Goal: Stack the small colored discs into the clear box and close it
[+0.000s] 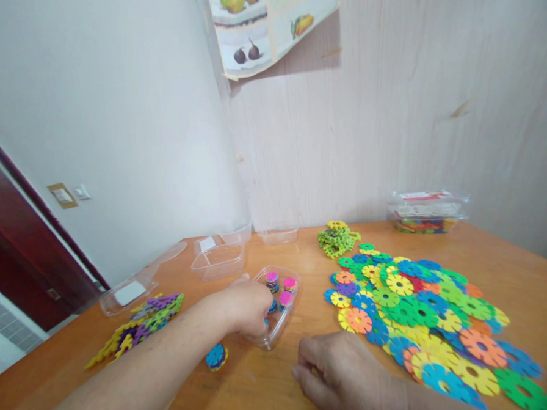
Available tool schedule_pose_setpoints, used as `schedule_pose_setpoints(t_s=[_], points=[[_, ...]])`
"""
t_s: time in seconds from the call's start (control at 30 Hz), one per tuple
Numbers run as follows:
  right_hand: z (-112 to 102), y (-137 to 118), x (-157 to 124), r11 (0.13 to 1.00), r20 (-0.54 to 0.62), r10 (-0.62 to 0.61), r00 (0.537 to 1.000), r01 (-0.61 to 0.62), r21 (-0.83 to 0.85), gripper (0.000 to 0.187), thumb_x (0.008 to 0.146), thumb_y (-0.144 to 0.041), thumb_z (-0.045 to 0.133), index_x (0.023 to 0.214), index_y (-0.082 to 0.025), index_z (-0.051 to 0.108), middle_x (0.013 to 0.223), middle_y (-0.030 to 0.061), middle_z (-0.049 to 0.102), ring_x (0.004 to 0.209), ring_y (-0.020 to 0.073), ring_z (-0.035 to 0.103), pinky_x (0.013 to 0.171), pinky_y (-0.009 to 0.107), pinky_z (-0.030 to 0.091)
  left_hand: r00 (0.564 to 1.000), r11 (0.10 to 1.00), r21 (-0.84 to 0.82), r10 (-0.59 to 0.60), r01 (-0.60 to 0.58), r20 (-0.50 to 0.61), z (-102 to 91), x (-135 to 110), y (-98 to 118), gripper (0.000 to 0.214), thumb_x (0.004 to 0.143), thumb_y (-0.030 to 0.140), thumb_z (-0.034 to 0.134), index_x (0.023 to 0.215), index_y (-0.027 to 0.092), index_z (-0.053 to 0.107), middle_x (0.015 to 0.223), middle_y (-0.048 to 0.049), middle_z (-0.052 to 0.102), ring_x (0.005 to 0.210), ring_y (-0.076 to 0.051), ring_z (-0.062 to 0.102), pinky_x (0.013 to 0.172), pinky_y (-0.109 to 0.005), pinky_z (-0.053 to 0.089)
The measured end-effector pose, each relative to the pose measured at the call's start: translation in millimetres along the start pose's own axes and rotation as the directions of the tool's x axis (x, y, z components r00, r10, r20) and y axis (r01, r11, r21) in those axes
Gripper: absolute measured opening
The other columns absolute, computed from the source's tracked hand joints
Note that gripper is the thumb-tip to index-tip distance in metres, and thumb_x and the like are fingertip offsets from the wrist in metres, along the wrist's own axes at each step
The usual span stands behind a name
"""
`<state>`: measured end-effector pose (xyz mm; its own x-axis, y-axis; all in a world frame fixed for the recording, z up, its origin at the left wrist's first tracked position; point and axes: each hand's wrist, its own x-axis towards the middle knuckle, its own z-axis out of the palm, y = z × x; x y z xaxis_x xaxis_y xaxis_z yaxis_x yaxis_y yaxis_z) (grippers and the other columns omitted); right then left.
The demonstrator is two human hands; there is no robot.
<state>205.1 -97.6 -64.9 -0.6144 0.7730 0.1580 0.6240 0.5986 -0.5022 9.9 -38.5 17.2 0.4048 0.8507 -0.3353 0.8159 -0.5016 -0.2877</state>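
The left grip (252, 308), fingers bent down, was at the near left part of the clear tray (276, 335), half hiding what lay beneath. Whether it was closed on a piece could not be told. The right grip (338, 364) was loosely curled low over the worktop (255, 384), apart from the tray; a speck of yellow showed by its thumb, but whether it held anything could not be told either.

Inside the tray stood small stacks of discs: pink-topped stacks (286, 298) toward the right and far sides, blue pieces nearer the fingers. To do this handling well, the fingertips were best kept narrow and lowered straight, since a sideways brush could probably have toppled a neighbour; a free hand on the rim would have steadied the light plastic.

The left forearm slanted in from the lower left, back of the hand up. The right came in from the lower right corner, knuckles up, fingers toward the tray.

Outside, a blue-topped stack (216, 356) stood near the left wrist, and larger notched discs (421, 314) spread to the right.
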Motion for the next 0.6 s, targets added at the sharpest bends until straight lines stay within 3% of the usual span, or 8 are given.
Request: schedule_pose_setpoints(t_s=[0.3, 0.47, 0.6], points=[[-1, -2, 1, 1.000, 0.011, 0.004, 1.000, -0.004, -0.008, 0.024, 0.089, -0.036, 0.048, 0.073, -0.022, 0.058, 0.074, -0.0004, 0.070, 0.062, 0.0116, 0.059, 0.053, 0.023, 0.030, 0.997, 0.996, -0.043, -0.076, 0.075, -0.013, -16.1, -1, -18, 0.015, 0.061, 0.035, 0.057, 0.061, 0.022, 0.062, 0.055, -0.0012, 0.057, 0.048, -0.015, 0.048, 0.048, -0.027, 0.032], [4, 3, 1, 1.000, -0.007, -0.008, 1.000, 0.008, -0.015, 0.022, 0.089, -0.035, 0.048, 0.074, -0.023, 0.059, 0.075, -0.0013, 0.071, 0.062, 0.0114, 0.060, 0.053, 0.022, 0.030, 0.996, 0.994, -0.080, -0.074, 0.070, -0.050, -20.7, 9, -24, 0.025, 0.065, 0.046, 0.056, 0.065, 0.023, 0.064, 0.055, -0.0001, 0.056, 0.047, -0.014, 0.044, 0.047, -0.026, 0.029], [5, 3, 3, 1.000, -0.013, -0.020, 1.000, 0.020, -0.010, 0.021, 0.089, -0.035, 0.049, 0.076, -0.023, 0.060, 0.075, -0.0017, 0.070, 0.062, 0.0112, 0.060, 0.054, 0.022, 0.031, 0.996, 0.992, -0.096, -0.081, 0.076, -0.045, -17.5, 18, -23, 0.024, 0.065, 0.045, 0.058, 0.063, 0.022, 0.063, 0.054, 0.0003, 0.055, 0.046, -0.013, 0.044, 0.047, -0.025, 0.029]])
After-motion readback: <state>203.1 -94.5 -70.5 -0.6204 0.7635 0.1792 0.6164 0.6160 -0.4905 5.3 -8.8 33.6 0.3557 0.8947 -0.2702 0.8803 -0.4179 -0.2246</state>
